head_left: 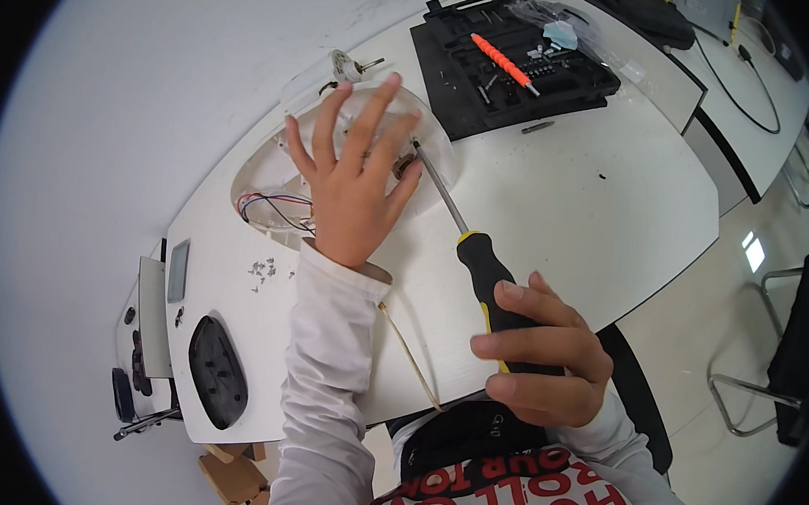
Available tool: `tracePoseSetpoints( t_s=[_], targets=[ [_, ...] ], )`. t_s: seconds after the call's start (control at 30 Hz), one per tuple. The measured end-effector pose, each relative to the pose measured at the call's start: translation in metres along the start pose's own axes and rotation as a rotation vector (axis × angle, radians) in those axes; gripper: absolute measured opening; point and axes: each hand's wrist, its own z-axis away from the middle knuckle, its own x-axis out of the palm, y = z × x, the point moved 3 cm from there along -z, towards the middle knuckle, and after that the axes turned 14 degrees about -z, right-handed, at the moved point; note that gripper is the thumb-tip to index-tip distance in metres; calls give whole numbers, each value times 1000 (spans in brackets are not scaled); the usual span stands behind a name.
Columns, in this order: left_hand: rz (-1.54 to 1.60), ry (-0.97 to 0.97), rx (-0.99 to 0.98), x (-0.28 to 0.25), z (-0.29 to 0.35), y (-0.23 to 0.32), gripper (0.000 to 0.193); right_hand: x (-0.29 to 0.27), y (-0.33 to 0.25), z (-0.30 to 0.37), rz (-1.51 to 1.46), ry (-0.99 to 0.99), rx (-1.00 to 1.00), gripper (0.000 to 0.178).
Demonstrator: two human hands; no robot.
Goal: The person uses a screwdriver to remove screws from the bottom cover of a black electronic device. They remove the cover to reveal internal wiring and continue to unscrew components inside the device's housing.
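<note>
My left hand (355,189) lies with fingers spread over a white plastic housing (440,153), apparently resting on it and hiding much of its inside. Red, blue and black wires (269,198) run in the housing's left part. In my right hand (551,359) is the black and yellow handle of a screwdriver (441,192). Its shaft slants up and left, and the tip is at the housing near my left fingers, where a dark round part (404,166) shows. I cannot tell whether the tip sits in a screw. Behind the housing is a small motor-like part with a metal shaft (346,65).
Several loose screws (263,271) lie left of my left sleeve, near a black oval cover (217,371) and a grey tray (178,271). An open black tool case (577,78) holds bits and an orange flexible shaft (501,60). A pale cable (409,353) hangs over the table's near edge.
</note>
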Motion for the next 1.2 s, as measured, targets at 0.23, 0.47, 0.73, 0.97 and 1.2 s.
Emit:
tracePoseSetpoints(
  t_s=[0.23,0.47,0.73,0.97,1.2],
  targets=[
    [24,84,8,17,1,5,17,7,8,3,88,296,-84,37],
    [91,146,15,24,0,5,21,-3,7,6,96,127,-78,43],
    [98,108,4,22,-1,4,19,-4,1,2,109,100,-22,49],
    [121,87,27,20,-4,1,22,2,9,3,119,218,-59,42],
    [121,96,22,18,-2,-1,35,-2,7,5,47,160,8,35]
  ],
)
